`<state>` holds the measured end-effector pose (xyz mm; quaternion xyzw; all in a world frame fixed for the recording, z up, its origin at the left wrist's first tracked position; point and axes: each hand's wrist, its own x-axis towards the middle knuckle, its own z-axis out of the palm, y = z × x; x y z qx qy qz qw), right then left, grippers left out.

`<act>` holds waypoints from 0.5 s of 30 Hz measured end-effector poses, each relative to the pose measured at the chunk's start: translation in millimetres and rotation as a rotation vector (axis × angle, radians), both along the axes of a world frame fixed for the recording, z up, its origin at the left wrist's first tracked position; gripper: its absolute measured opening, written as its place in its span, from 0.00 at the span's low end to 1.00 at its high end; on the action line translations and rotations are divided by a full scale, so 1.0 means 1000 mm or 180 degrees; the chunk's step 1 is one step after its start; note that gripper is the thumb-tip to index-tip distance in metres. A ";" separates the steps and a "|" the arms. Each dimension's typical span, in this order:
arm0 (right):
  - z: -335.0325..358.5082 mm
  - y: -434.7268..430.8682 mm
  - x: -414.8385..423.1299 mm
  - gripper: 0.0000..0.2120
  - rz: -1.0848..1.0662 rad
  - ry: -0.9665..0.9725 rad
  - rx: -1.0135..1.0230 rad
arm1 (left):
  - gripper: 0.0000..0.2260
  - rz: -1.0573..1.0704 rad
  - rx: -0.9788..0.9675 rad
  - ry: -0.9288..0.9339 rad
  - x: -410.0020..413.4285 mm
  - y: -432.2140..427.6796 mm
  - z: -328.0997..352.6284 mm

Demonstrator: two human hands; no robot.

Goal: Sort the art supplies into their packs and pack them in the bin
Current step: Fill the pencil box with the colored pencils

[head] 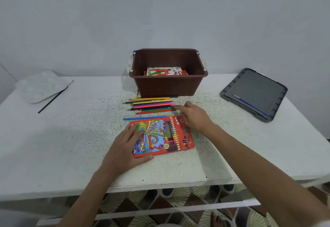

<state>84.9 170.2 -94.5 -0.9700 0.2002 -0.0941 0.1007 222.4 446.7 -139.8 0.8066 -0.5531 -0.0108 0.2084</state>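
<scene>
Head view: my left hand (125,146) lies flat, fingers spread, steadying the pencil pack (157,137); my right hand (194,118) reaches straight-fingered to the loose pencils (153,105) before the bin (167,85). I should pinch few, tips aligned.

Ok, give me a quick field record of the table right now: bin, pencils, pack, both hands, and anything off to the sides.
bin: brown bin at the table's back, one printed pack inside
loose pencils: row lying in front of the bin
blue pencil: apart, between the row and the red pack
red pack: flat on the table
left hand: rests flat on the red pack
right hand: fingertips at the row's right ends; grip unclear
left side: white palette, black brush
right side: grey lid, blue brush on it
</scene>
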 end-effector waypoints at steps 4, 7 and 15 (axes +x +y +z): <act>0.000 0.000 0.009 0.20 0.0020 0.0355 -0.0239 | 0.44 0.0011 0.0011 0.0014 0.000 0.000 0.001; 0.000 0.000 0.006 0.18 0.0008 0.0239 -0.0124 | 0.44 0.0014 0.0041 0.0020 0.000 0.000 0.001; 0.000 -0.016 -0.008 0.08 -0.0059 0.0154 -0.0323 | 0.44 0.0029 0.0033 0.0021 0.000 0.001 0.002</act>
